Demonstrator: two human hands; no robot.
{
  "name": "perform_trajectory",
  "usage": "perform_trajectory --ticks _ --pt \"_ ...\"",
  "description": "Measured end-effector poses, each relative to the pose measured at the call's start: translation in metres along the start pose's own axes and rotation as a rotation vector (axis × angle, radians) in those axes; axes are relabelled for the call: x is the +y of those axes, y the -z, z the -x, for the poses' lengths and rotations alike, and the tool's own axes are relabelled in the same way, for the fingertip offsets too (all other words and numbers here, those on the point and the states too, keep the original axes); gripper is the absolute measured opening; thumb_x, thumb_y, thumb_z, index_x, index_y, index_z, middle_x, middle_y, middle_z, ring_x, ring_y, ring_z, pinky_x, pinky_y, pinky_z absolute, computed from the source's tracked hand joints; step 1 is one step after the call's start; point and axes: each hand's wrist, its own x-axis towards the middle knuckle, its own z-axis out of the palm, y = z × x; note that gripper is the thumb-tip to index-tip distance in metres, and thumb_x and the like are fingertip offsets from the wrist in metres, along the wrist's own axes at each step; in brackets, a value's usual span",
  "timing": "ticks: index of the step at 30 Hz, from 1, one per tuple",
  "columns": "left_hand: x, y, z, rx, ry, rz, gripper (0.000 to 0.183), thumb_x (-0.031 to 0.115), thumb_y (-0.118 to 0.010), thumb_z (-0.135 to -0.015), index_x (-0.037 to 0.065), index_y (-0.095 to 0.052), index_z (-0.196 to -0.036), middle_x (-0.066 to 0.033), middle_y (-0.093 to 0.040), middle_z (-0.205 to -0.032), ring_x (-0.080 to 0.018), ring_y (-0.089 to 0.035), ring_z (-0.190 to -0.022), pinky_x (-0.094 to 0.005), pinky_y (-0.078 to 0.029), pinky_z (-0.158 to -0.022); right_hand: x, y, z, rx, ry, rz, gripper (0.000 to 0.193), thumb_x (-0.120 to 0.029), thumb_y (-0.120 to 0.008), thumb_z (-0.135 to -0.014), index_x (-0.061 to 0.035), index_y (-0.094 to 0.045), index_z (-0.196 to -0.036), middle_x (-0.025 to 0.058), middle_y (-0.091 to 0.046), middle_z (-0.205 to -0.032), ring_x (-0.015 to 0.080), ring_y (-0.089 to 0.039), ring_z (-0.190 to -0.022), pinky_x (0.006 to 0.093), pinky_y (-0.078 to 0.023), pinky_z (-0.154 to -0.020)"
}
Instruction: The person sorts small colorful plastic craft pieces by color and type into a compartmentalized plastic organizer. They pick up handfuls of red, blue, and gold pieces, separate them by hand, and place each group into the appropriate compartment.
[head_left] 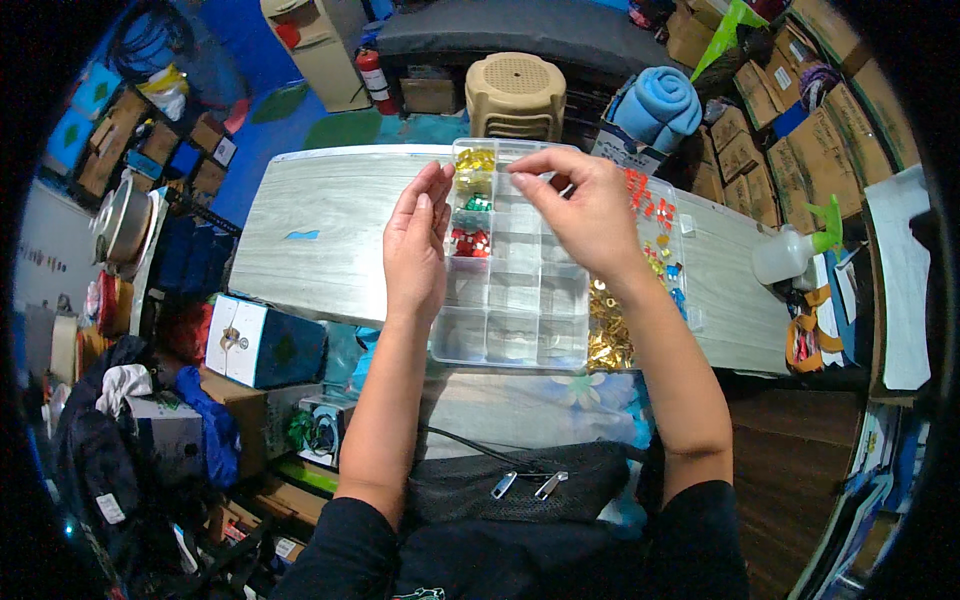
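Holds the right hand [592, 212] over a see-through box [512, 346] with lots of little rooms. Has the tips of thumb and pointing finger almost together, in a small pinch above the far part of the middle column of rooms. Cannot tell about a tiny bit in that pinch. Holds the left hand [415, 235] up just beside the left edge of the same box, with fingers bent a little and thumb close by, like a loose cup. Cannot see well into that palm, so cannot tell about anything in it.

Right under the pinch, flat on the grey wood-look table [320, 200]: the box. In its left column, going from far to near: gold-yellow bits [475, 160], green bits [477, 204] and red bits [470, 243]. All close to the left hand, and to the left of the right pinch.

Under the right arm: a see-through tray [688, 222], just right of the box. In it, to the right of the right hand, many orange-red bits [650, 195]. Nearer the body, a heap of shiny gold bits [610, 338], between box and right arm. On the other side of that arm, some blue bits [677, 290].

At the right end of the table, a white spray bottle [783, 257] with a green top. Past the far edge, a pile of tan stools [516, 90].
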Motion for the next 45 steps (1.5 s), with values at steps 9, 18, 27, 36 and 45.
perform_trajectory --ticks 9,18,27,36,45 --pt "-0.006 -0.011 0.006 -0.106 -0.250 -0.550 0.038 0.004 -0.045 -0.093 -0.001 -0.050 -0.130 -0.0143 -0.055 -0.129 -0.0199 -0.051 -0.120 -0.0304 -0.036 -0.103 0.031 0.104 0.032 -0.020 -0.236 -0.038 0.017 -0.012 -0.063 -0.088 -0.0026 -0.068 -0.101 0.0006 -0.067 -0.086 0.0044 -0.056 -0.075 0.0210 -0.046 -0.065" --pt "0.003 -0.058 0.013 -0.295 0.225 -0.108 0.038 0.013 -0.050 -0.093 0.003 -0.049 -0.130 -0.0109 -0.054 -0.130 -0.0205 -0.051 -0.120 -0.0310 -0.037 -0.098 0.071 0.160 0.096 -0.196 -0.404 0.402 0.037 -0.008 -0.073 -0.071 -0.0035 -0.066 -0.108 0.0108 -0.066 -0.098 0.0198 -0.062 -0.074 0.0319 -0.051 -0.073" --pt "-0.058 -0.153 0.014 -0.626 0.370 -0.264 0.028 0.001 -0.045 -0.093 0.000 -0.056 -0.118 -0.0097 -0.062 -0.115 -0.0148 -0.061 -0.096 -0.0279 -0.047 -0.085 0.077 0.157 0.132 -0.295 -0.300 0.403 0.054 -0.012 -0.080 -0.063 -0.0030 -0.061 -0.112 0.0109 -0.058 -0.097 0.0216 -0.057 -0.076 0.0327 -0.048 -0.072" --pt "-0.087 -0.152 0.007 -0.772 -0.151 -0.829 0.019 0.009 -0.062 -0.082 0.003 -0.064 -0.100 -0.0107 -0.064 -0.105 -0.0267 -0.061 -0.092 -0.0361 -0.048 -0.081 0.080 0.148 0.126 -0.267 -0.363 0.442 0.041 -0.014 -0.074 -0.071 0.0003 -0.061 -0.107 0.0198 -0.057 -0.098 0.0374 -0.057 -0.095 0.0423 -0.046 -0.086" --pt "-0.070 -0.150 0.027 -0.912 -0.599 -1.282 0.045 0.032 -0.080 -0.062 0.012 -0.063 -0.099 -0.0092 -0.053 -0.123 -0.0315 -0.045 -0.116 -0.0485 -0.032 -0.097 0.080 0.149 0.128 -0.295 -0.282 0.409 0.048 -0.010 -0.078 -0.067 -0.0002 -0.059 -0.110 0.0200 -0.056 -0.100 0.0380 -0.056 -0.098 0.0423 -0.046 -0.087"
